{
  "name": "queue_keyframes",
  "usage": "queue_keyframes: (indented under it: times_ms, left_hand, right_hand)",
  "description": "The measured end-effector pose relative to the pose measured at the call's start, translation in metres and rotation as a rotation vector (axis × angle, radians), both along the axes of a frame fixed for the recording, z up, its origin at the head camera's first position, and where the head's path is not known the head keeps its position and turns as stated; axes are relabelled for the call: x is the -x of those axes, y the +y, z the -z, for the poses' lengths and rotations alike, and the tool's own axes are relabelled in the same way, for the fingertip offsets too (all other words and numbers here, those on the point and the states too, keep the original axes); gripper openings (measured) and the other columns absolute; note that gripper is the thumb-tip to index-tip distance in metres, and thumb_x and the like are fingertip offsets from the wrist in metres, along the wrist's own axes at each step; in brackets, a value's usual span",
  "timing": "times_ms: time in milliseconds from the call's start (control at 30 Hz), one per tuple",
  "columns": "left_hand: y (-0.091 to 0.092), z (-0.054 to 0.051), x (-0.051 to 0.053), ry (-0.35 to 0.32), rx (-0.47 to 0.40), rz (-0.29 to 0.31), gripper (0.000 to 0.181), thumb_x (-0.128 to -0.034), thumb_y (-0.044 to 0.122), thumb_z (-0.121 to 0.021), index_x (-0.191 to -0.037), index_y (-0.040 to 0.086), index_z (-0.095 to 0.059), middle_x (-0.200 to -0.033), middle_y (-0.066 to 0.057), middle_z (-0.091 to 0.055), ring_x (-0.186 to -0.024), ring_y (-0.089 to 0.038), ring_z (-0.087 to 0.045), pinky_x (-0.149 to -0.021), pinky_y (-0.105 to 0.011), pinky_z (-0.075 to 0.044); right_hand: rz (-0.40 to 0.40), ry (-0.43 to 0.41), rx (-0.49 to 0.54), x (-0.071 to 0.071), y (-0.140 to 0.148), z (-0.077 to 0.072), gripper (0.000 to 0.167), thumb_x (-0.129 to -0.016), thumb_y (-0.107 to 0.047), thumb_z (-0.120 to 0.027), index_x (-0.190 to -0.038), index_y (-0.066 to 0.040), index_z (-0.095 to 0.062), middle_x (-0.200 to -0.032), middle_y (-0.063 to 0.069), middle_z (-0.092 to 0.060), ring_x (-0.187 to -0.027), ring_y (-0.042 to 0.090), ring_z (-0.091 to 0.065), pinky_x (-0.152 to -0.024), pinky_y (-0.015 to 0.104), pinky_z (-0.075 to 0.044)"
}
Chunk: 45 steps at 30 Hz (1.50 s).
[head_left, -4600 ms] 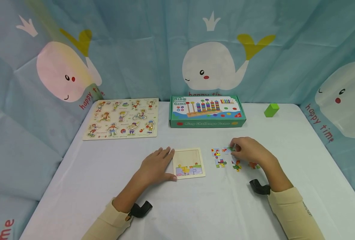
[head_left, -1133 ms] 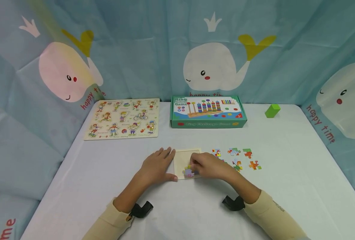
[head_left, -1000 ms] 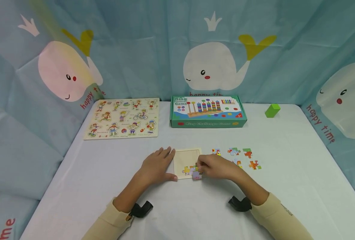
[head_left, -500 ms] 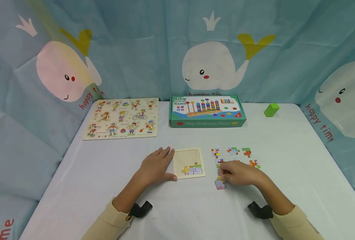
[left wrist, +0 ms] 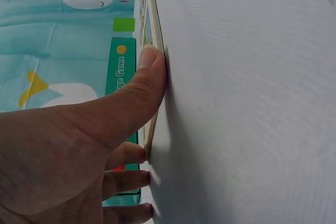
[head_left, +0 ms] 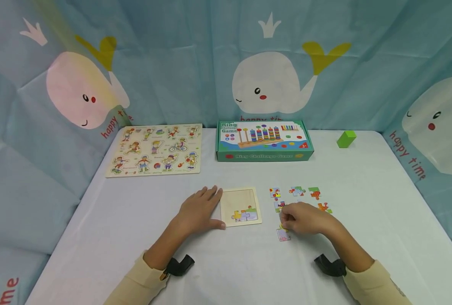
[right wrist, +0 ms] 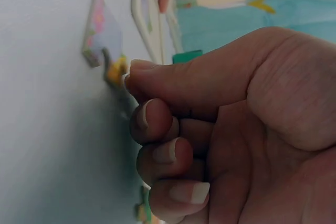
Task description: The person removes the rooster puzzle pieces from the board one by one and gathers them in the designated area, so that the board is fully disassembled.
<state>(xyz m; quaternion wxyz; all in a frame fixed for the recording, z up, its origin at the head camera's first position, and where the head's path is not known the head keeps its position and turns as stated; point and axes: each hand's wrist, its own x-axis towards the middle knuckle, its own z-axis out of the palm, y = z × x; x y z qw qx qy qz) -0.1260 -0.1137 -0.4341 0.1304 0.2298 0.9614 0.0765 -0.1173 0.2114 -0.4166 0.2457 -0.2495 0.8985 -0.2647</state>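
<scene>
A small wooden puzzle tray [head_left: 240,225] lies in the middle of the table, with a few joined pieces [head_left: 245,215] in its lower right part. My left hand [head_left: 200,213] rests along the tray's left edge, thumb and fingers spread and touching it. To the right of the tray, my right hand [head_left: 304,218] pinches a lilac and yellow jigsaw piece [head_left: 283,235] between thumb and index finger. The right wrist view shows the piece [right wrist: 100,30] at the fingertips, tilted close to the cloth. Several loose jigsaw pieces [head_left: 297,191] lie behind that hand, some partly covered by it.
At the back left lies a wooden picture board [head_left: 155,150] with sports figures. A green Ring Challenge Game box [head_left: 264,142] stands behind the tray. A green block [head_left: 346,139] is at the back right, before the whale-print curtain [head_left: 188,76].
My right hand reached from the loose pieces to the tray, then drew back right with the lilac piece, which left the tray's lower left corner. The left hand stayed put.
</scene>
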Motion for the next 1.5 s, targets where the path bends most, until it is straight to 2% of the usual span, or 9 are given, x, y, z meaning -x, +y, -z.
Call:
queue_keyframes:
  times_ms: [167, 333, 433, 533, 633, 733, 933, 1500]
  left_hand:
    - [0.001, 0.000, 0.000, -0.004, -0.002, -0.001, 0.102, -0.0780, 0.058, -0.080, -0.155, 0.006, -0.038, -0.159, -0.015, -0.035, -0.145, -0.038, -0.030, -0.115, -0.052, -0.030]
    - [0.000, -0.001, 0.000, -0.012, -0.006, -0.003, 0.101, -0.0782, 0.057, -0.080, -0.155, 0.006, -0.038, -0.159, -0.015, -0.035, -0.145, -0.038, -0.030, -0.115, -0.052, -0.030]
    - [0.000, -0.001, 0.000, -0.012, -0.010, -0.002, 0.100, -0.0785, 0.056, -0.080, -0.154, 0.005, -0.038, -0.159, -0.015, -0.035, -0.145, -0.039, -0.030, -0.114, -0.052, -0.031]
    - [0.000, -0.001, 0.000, -0.008, -0.007, 0.002, 0.100, -0.0789, 0.057, -0.079, -0.154, 0.005, -0.039, -0.159, -0.015, -0.035, -0.145, -0.039, -0.031, -0.114, -0.052, -0.031]
    - [0.000, 0.000, 0.000, -0.009, -0.003, 0.006, 0.100, -0.0794, 0.058, -0.078, -0.154, 0.006, -0.038, -0.159, -0.015, -0.035, -0.145, -0.039, -0.031, -0.114, -0.052, -0.031]
    - [0.001, 0.000, 0.000, -0.010, -0.004, 0.011, 0.100, -0.0795, 0.059, -0.077, -0.154, 0.006, -0.038, -0.158, -0.015, -0.035, -0.145, -0.039, -0.031, -0.114, -0.052, -0.031]
    - [0.000, -0.001, 0.001, -0.005, -0.006, 0.005, 0.100, -0.0788, 0.058, -0.078, -0.154, 0.006, -0.039, -0.158, -0.015, -0.035, -0.145, -0.039, -0.031, -0.115, -0.051, -0.030]
    - [-0.001, -0.002, 0.000, -0.004, -0.018, 0.005, 0.100, -0.0782, 0.058, -0.079, -0.153, 0.005, -0.040, -0.158, -0.016, -0.037, -0.144, -0.039, -0.032, -0.113, -0.053, -0.032]
  right_hand:
    - [-0.025, 0.076, -0.033, 0.008, -0.009, -0.005, 0.024, -0.090, -0.005, -0.069, -0.073, -0.018, -0.058, -0.067, -0.010, -0.050, -0.063, 0.008, -0.047, -0.058, 0.025, -0.040]
    - [-0.052, 0.144, 0.035, 0.016, -0.030, -0.006, 0.015, -0.090, -0.004, -0.067, -0.082, -0.016, -0.066, -0.070, -0.010, -0.052, -0.066, 0.006, -0.048, -0.061, 0.026, -0.044]
    - [-0.073, 0.146, 0.074, 0.019, -0.048, -0.005, 0.010, -0.090, -0.003, -0.067, -0.095, -0.011, -0.071, -0.077, -0.009, -0.057, -0.070, 0.007, -0.050, -0.065, 0.027, -0.047]
    - [-0.092, 0.135, 0.091, 0.022, -0.066, -0.002, 0.014, -0.091, -0.001, -0.067, -0.102, -0.007, -0.072, -0.088, -0.006, -0.065, -0.076, 0.009, -0.054, -0.071, 0.029, -0.050]
    - [-0.101, 0.142, 0.080, 0.023, -0.081, 0.002, 0.013, -0.092, 0.001, -0.065, -0.102, -0.006, -0.072, -0.094, -0.001, -0.068, -0.081, 0.011, -0.056, -0.076, 0.032, -0.051]
    - [-0.077, 0.153, 0.055, 0.022, -0.090, 0.006, 0.013, -0.092, 0.003, -0.063, -0.098, -0.006, -0.071, -0.091, -0.001, -0.066, -0.080, 0.013, -0.056, -0.076, 0.034, -0.051]
    - [-0.023, 0.164, 0.026, 0.020, -0.097, 0.009, 0.013, -0.092, 0.003, -0.064, -0.096, -0.008, -0.068, -0.084, -0.004, -0.060, -0.076, 0.014, -0.053, -0.073, 0.034, -0.049]
    - [0.002, 0.171, 0.073, 0.020, -0.097, 0.008, 0.011, -0.091, -0.002, -0.066, -0.088, -0.012, -0.062, -0.076, -0.007, -0.053, -0.070, 0.012, -0.049, -0.063, 0.029, -0.043]
